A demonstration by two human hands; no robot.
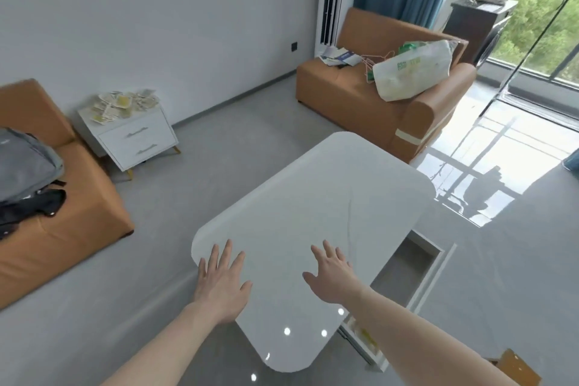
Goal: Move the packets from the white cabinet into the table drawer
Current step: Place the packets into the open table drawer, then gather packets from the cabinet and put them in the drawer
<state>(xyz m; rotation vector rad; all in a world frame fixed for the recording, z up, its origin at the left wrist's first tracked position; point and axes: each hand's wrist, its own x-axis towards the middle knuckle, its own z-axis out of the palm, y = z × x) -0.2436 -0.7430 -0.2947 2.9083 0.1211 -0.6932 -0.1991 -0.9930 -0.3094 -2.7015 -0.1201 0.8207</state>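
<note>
Dozens of thin packets (120, 105) heaped on the white cabinet (133, 138) at left look light, limp and slippery, best pinched by edges, while left hand (224, 282) and right hand (332, 274) spread empty over the bench (313, 197) beside its open drawer (407, 263).

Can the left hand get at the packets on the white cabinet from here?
Probably not. The left hand lies flat on the table, while the packets sit across open floor; nothing blocks the way.
</note>
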